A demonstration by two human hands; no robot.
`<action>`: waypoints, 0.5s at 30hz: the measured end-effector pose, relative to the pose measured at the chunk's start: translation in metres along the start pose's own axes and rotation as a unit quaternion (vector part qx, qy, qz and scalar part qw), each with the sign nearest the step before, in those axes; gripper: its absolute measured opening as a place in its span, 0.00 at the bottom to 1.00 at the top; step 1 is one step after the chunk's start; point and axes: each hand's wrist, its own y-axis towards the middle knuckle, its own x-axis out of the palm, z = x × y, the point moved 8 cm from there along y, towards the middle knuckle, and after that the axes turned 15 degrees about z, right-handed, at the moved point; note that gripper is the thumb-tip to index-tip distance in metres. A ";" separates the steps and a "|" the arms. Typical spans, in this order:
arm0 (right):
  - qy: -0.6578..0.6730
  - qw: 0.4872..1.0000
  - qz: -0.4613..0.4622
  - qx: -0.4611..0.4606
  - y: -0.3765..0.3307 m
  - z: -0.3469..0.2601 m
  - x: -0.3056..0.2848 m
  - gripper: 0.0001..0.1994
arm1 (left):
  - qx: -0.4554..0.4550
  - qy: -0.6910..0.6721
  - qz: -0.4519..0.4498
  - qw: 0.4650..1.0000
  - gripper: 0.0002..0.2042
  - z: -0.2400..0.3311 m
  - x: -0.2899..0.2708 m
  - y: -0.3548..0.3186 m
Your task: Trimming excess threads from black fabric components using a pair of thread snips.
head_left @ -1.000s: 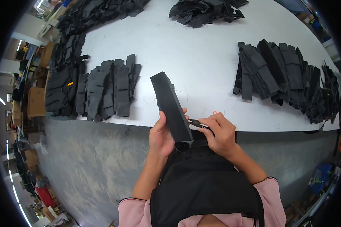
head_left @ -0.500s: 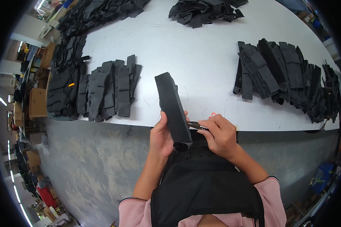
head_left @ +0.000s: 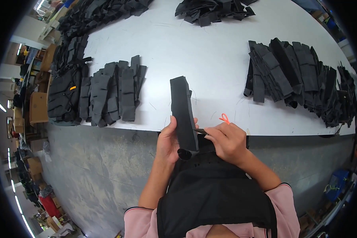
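Observation:
My left hand (head_left: 168, 139) is closed around the lower part of a long black fabric strap piece (head_left: 181, 111). The piece is tilted slightly, its far end leaning left over the table's front edge, and a dark rounded opening or roll shows at its near end. Closed in my right hand (head_left: 228, 143) are small thread snips (head_left: 200, 131), mostly covered by the fingers. Their dark tips touch or nearly touch the right edge of the fabric piece. An orange loop (head_left: 225, 118) sticks up behind the right hand; what it is fixed to is hidden.
Stacks of similar black pieces lie on the white table (head_left: 202, 59): a left stack (head_left: 111, 93), a right stack (head_left: 281, 73) and a far heap (head_left: 216, 11). A black backpack (head_left: 65, 95) stands at the left. Loose threads are scattered on the tabletop.
The fabric piece has swung more upright, its far end moving right. The right hand has turned a little, so less of the snips and more of the orange loop shows.

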 end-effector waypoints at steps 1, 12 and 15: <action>0.027 0.999 0.007 0.028 -0.001 0.004 -0.001 0.14 | -0.009 0.001 0.022 1.000 0.23 -0.002 -0.003 0.001; 0.109 0.986 0.004 0.126 -0.005 0.009 0.000 0.12 | 0.019 0.035 0.080 0.996 0.19 0.000 -0.014 0.002; 0.155 0.970 0.016 0.185 -0.004 0.012 0.003 0.12 | 0.031 0.016 0.048 0.998 0.17 0.001 -0.015 0.005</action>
